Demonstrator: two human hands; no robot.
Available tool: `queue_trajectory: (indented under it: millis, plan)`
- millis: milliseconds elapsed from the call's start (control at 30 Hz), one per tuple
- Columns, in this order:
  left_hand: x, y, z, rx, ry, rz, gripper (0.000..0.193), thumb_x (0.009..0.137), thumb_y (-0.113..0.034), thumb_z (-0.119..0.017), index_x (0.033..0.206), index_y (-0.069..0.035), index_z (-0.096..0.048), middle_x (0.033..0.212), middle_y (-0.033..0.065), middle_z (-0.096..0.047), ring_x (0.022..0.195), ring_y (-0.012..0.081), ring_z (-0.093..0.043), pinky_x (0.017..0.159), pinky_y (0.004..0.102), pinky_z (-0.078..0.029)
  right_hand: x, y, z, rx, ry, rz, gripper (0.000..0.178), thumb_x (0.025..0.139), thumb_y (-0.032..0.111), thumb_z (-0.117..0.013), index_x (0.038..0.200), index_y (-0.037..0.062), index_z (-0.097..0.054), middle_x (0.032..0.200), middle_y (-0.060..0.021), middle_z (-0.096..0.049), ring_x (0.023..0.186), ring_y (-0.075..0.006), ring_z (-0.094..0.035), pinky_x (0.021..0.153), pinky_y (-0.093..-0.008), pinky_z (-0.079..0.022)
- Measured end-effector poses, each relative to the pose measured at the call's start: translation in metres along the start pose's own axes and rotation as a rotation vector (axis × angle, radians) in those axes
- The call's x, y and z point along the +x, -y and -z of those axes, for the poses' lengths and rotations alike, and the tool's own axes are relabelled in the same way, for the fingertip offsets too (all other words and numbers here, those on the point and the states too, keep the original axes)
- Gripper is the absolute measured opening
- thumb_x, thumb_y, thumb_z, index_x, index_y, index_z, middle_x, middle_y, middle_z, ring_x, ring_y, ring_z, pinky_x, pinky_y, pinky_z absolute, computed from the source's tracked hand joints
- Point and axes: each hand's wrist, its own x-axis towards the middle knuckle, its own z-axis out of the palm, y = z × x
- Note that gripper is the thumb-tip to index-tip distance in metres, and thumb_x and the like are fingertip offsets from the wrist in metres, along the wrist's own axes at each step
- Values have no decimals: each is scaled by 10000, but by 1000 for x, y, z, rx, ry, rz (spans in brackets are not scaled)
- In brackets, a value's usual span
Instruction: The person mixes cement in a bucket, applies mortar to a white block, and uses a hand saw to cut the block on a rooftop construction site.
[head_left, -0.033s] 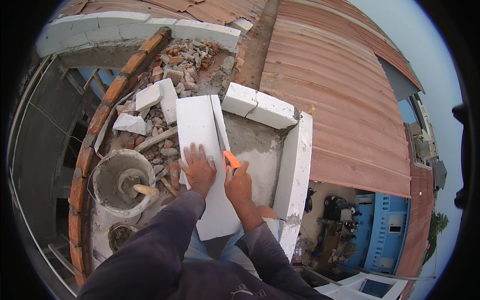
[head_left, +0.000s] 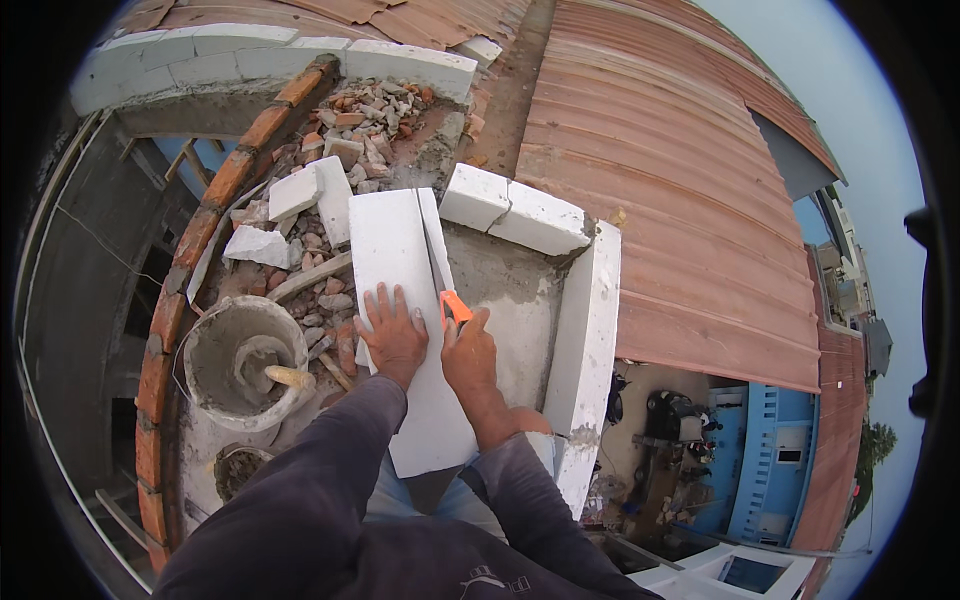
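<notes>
A long white lightweight block [head_left: 405, 270] lies lengthwise in front of me, its near end by my knees. My left hand [head_left: 394, 338] presses flat on it with the fingers spread. My right hand [head_left: 469, 352] is closed round the orange handle of a hand saw [head_left: 455, 306]. The saw's blade points away from me, along a lengthwise cut near the block's right side. A narrow strip [head_left: 437, 240] stands slightly apart from the main piece along that cut. The palm-side fingers of my right hand are partly hidden.
At left are a mortar bucket [head_left: 247, 365] with a pale handle sticking out, a smaller bucket [head_left: 240, 468], and brick rubble [head_left: 375, 125]. A curved brick edge [head_left: 165, 345] borders a drop. Low white block walls [head_left: 588, 320] stand at right, beside a corrugated roof [head_left: 680, 200].
My right hand and the saw have slid a little away from me along the cut. My left hand stays in place on the block.
</notes>
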Motion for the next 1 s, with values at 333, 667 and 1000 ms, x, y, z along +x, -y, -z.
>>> queue_trajectory:
  millis: [333, 667, 1000]
  plan:
    - [0, -3, -2, 32, 86, 32, 687, 1047, -448, -495, 1662, -175, -356, 1755, 101, -210, 1629, 352, -114, 1251, 670, -116, -161, -70, 53, 246, -91, 13, 356, 999, 168, -711, 1150, -53, -476, 817, -255, -694, 758, -451, -754, 630, -495, -598]
    - [-9, 1, 0, -1, 60, 2, 662, 1065, -443, -477, 1657, -169, -365, 1752, 104, -220, 1627, 345, -128, 1248, 666, -130, -196, -68, 58, 185, 43, -127, 383, 996, 156, -710, 1180, -57, -451, 807, -269, -688, 714, -470, -733, 644, -513, -599]
    - [-5, 0, 3, 17, -32, -22, 656, 1056, -441, -486, 1644, -165, -393, 1747, 101, -237, 1622, 350, -141, 1244, 675, -135, -52, -67, -47, 45, -120, 61, 409, 1036, 249, -667, 1198, -53, -444, 764, -307, -662, 708, -528, -673, 590, -585, -524]
